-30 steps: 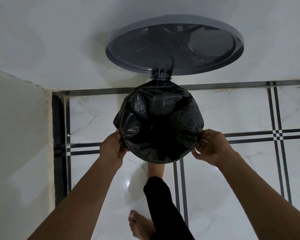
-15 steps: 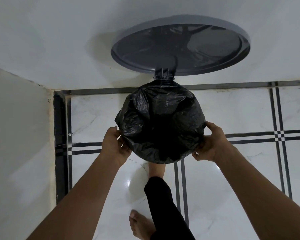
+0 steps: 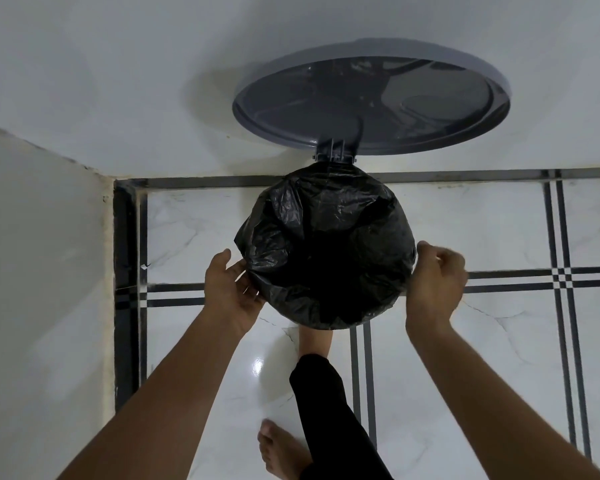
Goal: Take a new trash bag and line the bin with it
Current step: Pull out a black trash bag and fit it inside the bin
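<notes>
Two hands: both are set at the mouth of the bin, one on each side of the rim
Trash bag (image 3: 326, 251): black, thin, crinkled; it is draped into the bin and its edge is folded out over the rim all round, so the rim itself is hidden under the film
Bin (image 3: 378, 315): round, seen from above on the floor by the wall; only a sliver of its wall under the bag's edge can be made out
Lid (image 3: 371, 102): grey, round, swung up on its hinge at the far side and leaned near the wall
Left hand (image 3: 231, 289): grip wide, fingers fairly straight, palm laid against the bag's outer fold on the left side; nothing is pinched
Right hand (image 3: 433, 282): grip curled at the right side of the rim; it appears that the bag's edge is pinched, though the film inside the fingers is blurred
Foot (image 3: 314, 341): placed under the near edge of the bin, judged to be on a pedal that cannot be seen
Step in hand: the overhang is being evened and seated around the rim
Method advised: the fold should be drawn down by equal amounts on opposite sides, slack smoothed toward the hinge, and the film kept clear of the hinge
Risk judged: the thin film may tear if tugged from one side only
Floor (image 3: 499, 358): glossy white tile with dark line bands
</notes>
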A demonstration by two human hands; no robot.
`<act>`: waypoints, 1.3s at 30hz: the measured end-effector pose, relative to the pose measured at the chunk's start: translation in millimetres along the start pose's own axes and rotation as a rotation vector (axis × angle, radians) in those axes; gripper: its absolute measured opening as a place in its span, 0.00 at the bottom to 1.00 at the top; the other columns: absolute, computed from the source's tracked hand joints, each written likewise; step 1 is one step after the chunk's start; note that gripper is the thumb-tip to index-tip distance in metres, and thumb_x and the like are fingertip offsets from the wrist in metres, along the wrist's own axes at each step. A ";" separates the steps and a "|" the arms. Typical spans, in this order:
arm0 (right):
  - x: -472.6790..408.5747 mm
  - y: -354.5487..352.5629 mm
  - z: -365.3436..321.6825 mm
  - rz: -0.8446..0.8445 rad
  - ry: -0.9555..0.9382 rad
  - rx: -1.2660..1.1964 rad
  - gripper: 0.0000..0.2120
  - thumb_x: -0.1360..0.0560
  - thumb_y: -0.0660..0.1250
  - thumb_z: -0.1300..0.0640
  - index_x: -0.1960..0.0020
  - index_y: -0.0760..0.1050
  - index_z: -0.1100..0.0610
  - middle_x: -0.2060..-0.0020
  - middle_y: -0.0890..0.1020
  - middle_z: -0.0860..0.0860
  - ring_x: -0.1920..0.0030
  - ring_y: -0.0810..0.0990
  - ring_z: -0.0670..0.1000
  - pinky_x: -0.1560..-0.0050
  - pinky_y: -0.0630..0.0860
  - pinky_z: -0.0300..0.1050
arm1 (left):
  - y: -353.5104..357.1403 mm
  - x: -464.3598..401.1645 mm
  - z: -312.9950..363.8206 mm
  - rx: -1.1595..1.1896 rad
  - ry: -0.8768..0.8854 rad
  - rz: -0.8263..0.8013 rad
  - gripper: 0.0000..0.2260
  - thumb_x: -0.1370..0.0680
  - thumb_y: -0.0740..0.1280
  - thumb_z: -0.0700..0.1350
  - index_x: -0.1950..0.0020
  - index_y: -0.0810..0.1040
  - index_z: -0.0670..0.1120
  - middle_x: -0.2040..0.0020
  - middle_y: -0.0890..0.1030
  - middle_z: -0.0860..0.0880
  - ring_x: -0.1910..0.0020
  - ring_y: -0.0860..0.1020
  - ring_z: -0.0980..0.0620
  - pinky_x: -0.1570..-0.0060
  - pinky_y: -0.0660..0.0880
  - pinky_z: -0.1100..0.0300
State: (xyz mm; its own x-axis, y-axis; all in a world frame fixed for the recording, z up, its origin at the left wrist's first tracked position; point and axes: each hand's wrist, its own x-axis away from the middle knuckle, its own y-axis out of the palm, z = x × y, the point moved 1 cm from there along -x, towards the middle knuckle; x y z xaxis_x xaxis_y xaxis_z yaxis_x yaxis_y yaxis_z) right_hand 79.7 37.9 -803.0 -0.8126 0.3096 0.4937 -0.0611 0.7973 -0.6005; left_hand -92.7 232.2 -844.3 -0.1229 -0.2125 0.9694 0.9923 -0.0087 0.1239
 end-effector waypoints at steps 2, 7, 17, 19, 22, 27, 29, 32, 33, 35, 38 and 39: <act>33.7 7.7 -6.2 -0.131 -0.413 -0.020 0.06 0.23 0.67 0.55 0.48 0.80 0.54 0.51 0.82 0.48 0.52 0.81 0.47 0.47 0.77 0.42 | -0.2 2.3 -1.9 0.000 0.018 0.002 0.20 0.19 0.64 0.56 0.39 0.80 0.42 0.47 0.82 0.43 0.49 0.82 0.44 0.49 0.80 0.47; 30.2 103.1 16.8 -0.652 -0.683 0.722 0.15 0.23 0.63 0.58 0.39 0.81 0.60 0.45 0.83 0.58 0.44 0.81 0.58 0.41 0.77 0.46 | 5.7 5.0 -7.7 -0.014 0.044 0.008 0.21 0.20 0.65 0.56 0.37 0.81 0.42 0.44 0.82 0.44 0.44 0.81 0.43 0.35 0.78 0.47; -40.2 201.8 53.5 -0.946 -0.468 1.473 0.21 0.15 0.56 0.56 0.24 0.68 0.62 0.24 0.69 0.61 0.25 0.70 0.61 0.25 0.66 0.53 | 5.0 -4.8 -13.4 0.024 0.058 0.033 0.17 0.19 0.64 0.55 0.43 0.83 0.44 0.46 0.82 0.46 0.45 0.81 0.45 0.39 0.77 0.50; -46.5 208.2 58.3 -0.946 -0.454 1.491 0.22 0.14 0.57 0.56 0.22 0.65 0.62 0.22 0.66 0.61 0.23 0.67 0.62 0.24 0.63 0.53 | 3.2 -6.4 -12.7 0.037 0.050 0.025 0.16 0.20 0.64 0.55 0.46 0.83 0.45 0.48 0.82 0.47 0.47 0.80 0.46 0.42 0.76 0.51; -57.2 213.4 65.4 -0.947 -0.457 1.573 0.23 0.14 0.56 0.56 0.22 0.64 0.62 0.22 0.65 0.62 0.23 0.66 0.62 0.25 0.63 0.53 | 2.5 -6.8 -13.7 0.033 0.048 0.020 0.16 0.20 0.64 0.56 0.45 0.83 0.45 0.49 0.82 0.47 0.47 0.80 0.46 0.43 0.76 0.51; -57.5 216.0 64.7 -0.982 -0.479 1.581 0.21 0.14 0.54 0.57 0.23 0.66 0.64 0.23 0.66 0.62 0.24 0.66 0.62 0.24 0.62 0.52 | 5.0 -5.7 -13.6 0.033 0.049 0.038 0.16 0.20 0.64 0.55 0.44 0.83 0.45 0.48 0.82 0.47 0.46 0.80 0.46 0.37 0.76 0.48; -47.5 208.6 52.7 -0.972 -0.559 1.566 0.20 0.14 0.54 0.59 0.24 0.67 0.64 0.24 0.69 0.62 0.25 0.69 0.61 0.26 0.63 0.50 | 6.4 -3.5 -13.0 0.029 0.051 0.041 0.15 0.20 0.64 0.55 0.45 0.83 0.45 0.48 0.82 0.47 0.45 0.80 0.46 0.34 0.75 0.47; -29.7 191.0 41.1 -0.887 -0.887 1.585 0.13 0.20 0.64 0.62 0.39 0.81 0.65 0.38 0.81 0.64 0.39 0.82 0.63 0.38 0.76 0.54 | 8.1 2.1 -12.0 0.025 0.053 0.047 0.15 0.21 0.65 0.55 0.45 0.82 0.45 0.48 0.82 0.47 0.46 0.80 0.47 0.36 0.75 0.48; -21.4 183.1 37.2 -0.856 -0.947 1.676 0.07 0.28 0.73 0.62 0.52 0.84 0.65 0.51 0.85 0.64 0.52 0.86 0.64 0.49 0.81 0.55 | 9.3 3.8 -11.4 0.023 0.054 0.048 0.14 0.21 0.65 0.54 0.46 0.82 0.45 0.48 0.82 0.47 0.46 0.80 0.47 0.36 0.75 0.48; -18.0 176.2 36.8 -0.811 -1.116 1.665 0.06 0.38 0.79 0.63 0.65 0.83 0.62 0.62 0.84 0.62 0.62 0.85 0.63 0.56 0.83 0.55 | 10.8 6.0 -10.0 0.019 0.052 0.049 0.14 0.20 0.64 0.55 0.46 0.82 0.45 0.48 0.82 0.47 0.46 0.79 0.47 0.38 0.76 0.48; -27.8 190.8 45.2 -0.977 -0.797 1.605 0.14 0.16 0.58 0.60 0.36 0.78 0.61 0.32 0.77 0.63 0.32 0.77 0.62 0.30 0.71 0.53 | 12.6 6.0 -10.0 0.016 0.052 0.048 0.13 0.21 0.65 0.54 0.48 0.81 0.46 0.50 0.81 0.47 0.48 0.79 0.47 0.42 0.76 0.50; -35.1 196.8 48.5 -1.011 -0.632 1.566 0.19 0.14 0.54 0.57 0.27 0.72 0.61 0.25 0.71 0.62 0.26 0.70 0.61 0.25 0.65 0.52 | 12.6 6.0 -10.4 0.020 0.053 0.046 0.12 0.21 0.65 0.54 0.48 0.81 0.46 0.50 0.81 0.47 0.48 0.79 0.47 0.42 0.76 0.50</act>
State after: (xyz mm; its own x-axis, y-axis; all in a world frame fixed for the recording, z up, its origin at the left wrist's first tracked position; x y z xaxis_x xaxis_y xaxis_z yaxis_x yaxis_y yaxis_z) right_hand 68.1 158.8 -969.1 -0.1916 -0.3678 0.9100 -0.6402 -0.6560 -0.3999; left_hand -80.8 220.6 -839.1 -0.0754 -0.2635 0.9617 0.9962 0.0218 0.0841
